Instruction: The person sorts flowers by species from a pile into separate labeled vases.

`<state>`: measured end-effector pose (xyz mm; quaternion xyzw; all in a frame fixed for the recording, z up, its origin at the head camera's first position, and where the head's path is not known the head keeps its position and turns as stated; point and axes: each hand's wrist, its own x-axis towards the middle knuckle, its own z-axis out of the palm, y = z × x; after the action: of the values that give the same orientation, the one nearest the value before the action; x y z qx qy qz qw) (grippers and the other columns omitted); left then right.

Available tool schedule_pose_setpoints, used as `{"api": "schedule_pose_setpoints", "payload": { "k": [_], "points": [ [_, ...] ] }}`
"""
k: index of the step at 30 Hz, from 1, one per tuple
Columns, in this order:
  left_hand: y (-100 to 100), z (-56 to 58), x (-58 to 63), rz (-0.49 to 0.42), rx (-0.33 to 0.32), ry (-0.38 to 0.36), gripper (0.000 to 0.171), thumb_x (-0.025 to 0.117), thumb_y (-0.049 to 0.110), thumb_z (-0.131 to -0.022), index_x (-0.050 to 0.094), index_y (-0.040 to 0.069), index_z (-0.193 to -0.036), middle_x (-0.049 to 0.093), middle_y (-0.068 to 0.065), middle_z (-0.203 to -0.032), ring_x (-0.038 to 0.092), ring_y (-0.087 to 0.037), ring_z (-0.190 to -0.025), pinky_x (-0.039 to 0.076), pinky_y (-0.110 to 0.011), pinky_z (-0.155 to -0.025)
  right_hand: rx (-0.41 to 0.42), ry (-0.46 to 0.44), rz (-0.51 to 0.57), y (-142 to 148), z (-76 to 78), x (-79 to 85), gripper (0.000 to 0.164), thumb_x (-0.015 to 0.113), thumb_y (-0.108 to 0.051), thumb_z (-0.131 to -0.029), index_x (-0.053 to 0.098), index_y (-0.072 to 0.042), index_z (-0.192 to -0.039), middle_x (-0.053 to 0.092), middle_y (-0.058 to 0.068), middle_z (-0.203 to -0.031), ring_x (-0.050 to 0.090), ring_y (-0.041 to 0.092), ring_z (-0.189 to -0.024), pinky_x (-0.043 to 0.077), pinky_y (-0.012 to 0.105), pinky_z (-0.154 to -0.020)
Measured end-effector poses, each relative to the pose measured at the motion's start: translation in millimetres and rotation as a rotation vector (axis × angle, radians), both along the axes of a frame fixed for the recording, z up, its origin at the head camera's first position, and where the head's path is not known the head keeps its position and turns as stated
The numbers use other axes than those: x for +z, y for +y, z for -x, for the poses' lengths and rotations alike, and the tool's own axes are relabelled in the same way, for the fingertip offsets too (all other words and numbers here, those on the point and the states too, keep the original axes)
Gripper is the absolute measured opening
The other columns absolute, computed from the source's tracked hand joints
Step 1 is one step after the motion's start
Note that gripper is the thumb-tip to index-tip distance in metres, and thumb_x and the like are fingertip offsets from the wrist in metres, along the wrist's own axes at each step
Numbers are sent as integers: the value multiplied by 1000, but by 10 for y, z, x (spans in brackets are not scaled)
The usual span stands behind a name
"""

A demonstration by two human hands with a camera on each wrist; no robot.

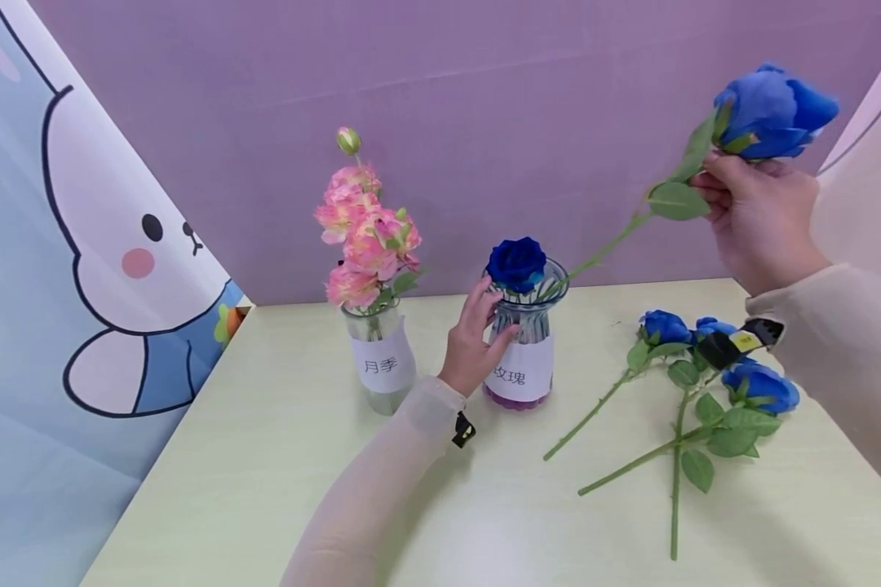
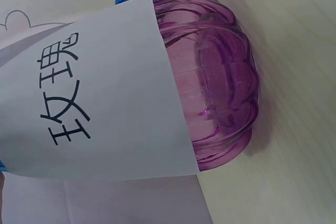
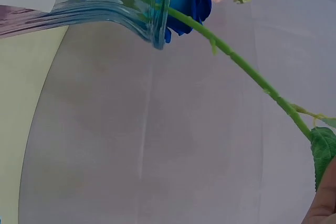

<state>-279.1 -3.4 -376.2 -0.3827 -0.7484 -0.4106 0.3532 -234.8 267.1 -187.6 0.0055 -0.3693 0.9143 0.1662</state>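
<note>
My right hand (image 1: 767, 212) pinches a blue rose (image 1: 774, 114) by its stem just under the bloom. That green stem (image 3: 236, 59) slants down, its lower end inside the mouth of a glass vase (image 1: 517, 403) with a purple base. My left hand (image 1: 477, 334) holds this vase at its neck, thumb in front and fingers along the left side. A darker blue rose (image 1: 517, 265) stands in the vase, its bloom just above the rim. The vase's white paper label (image 2: 105, 93) bears black characters. In the left wrist view the hand is almost wholly out of frame.
Left of the hands, a second labelled glass vase (image 1: 385, 399) holds pink flowers (image 1: 367, 236). Several blue roses (image 1: 759, 387) with leafy stems lie on the pale table (image 1: 264, 489) at right, partly behind the right wrist strap. A purple backdrop (image 1: 448, 122) rises behind the table.
</note>
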Motion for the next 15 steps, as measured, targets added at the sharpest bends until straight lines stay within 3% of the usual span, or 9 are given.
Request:
{"api": "schedule_pose_setpoints", "payload": {
  "k": [6,15],
  "points": [
    [-10,-1,-5,-7,-4,-3,53,74,3,-82,41,1,-124,40,-27,-138,62,-37,-106,50,-24,-91,54,15,-52,-130,6,22,18,67,11,-82,62,8,-99,67,16,-76,64,25,-55,59,28,-56],
    [-3,1,4,-12,-22,4,53,74,2,-82,41,0,-124,41,-28,-137,61,-38,-107,50,-25,-92,8,50,-189,-290,-51,-8,25,71,8,-80,61,6,-102,67,15,-76,64,23,-54,59,28,-57]
  ]
}}
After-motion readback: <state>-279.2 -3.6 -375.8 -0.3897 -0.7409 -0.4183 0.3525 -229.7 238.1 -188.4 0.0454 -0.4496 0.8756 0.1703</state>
